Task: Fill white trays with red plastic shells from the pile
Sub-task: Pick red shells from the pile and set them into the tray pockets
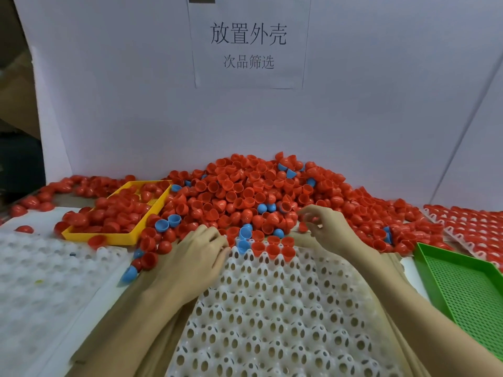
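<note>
White tray (272,308) holds six red shells (273,247) at its far edge. Left hand (196,257) rests curled there, grip unclear; right hand (324,227) pinches a shell (302,227).

The pile (245,191) lies behind the tray (272,308); baskets flank it left (130,238) and right (462,284).

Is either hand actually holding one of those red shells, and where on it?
The right hand pinches a small red shell by its edge at the fingertips. The left hand lies at the white tray's far edge; any grip there is hidden.
</note>
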Tool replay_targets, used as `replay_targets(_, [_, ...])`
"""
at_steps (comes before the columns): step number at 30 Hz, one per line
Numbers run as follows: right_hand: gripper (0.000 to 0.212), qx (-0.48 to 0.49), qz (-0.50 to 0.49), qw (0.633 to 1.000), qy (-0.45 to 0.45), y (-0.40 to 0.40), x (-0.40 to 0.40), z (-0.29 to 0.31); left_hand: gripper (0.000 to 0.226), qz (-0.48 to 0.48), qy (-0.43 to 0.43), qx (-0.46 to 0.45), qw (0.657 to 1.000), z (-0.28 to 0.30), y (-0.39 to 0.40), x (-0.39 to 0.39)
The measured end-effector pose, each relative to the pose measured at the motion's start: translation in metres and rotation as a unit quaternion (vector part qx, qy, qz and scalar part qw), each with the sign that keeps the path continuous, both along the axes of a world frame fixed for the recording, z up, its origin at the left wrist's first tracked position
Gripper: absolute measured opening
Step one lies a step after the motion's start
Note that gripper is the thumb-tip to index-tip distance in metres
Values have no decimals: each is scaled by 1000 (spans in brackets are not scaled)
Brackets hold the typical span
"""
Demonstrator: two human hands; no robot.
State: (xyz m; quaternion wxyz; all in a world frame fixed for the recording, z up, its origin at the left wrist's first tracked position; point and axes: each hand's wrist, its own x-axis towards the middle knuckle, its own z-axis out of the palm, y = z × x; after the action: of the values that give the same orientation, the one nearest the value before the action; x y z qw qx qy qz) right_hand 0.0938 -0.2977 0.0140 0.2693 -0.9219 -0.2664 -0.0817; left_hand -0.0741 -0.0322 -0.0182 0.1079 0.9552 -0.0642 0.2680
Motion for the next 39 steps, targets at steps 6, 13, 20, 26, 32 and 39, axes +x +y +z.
replay_targets(6, [44,-21,29,999,16,32,15,-17,10,19,-79,11,997,10,-8,-6])
replay_targets(13, [35,80,7,997,9,15,9,-13,10,17,-109,4,994,15,-10,-8])
replay_targets(20, [25,232,17,971,49,-19,-33,1,11,-29,-90,-1,996,24,-25,-14])
replay_targets(26, [25,324,127,918,190,-42,-78,9,23,-80,-73,-77,991,31,-48,-23])
replay_targets(32, [28,285,238,894,253,-37,-98,18,47,-180,19,-276,944,28,-75,-30])
replay_targets(39, [30,292,230,887,276,-26,-105,14,18,-199,83,-431,876,35,-81,-32])
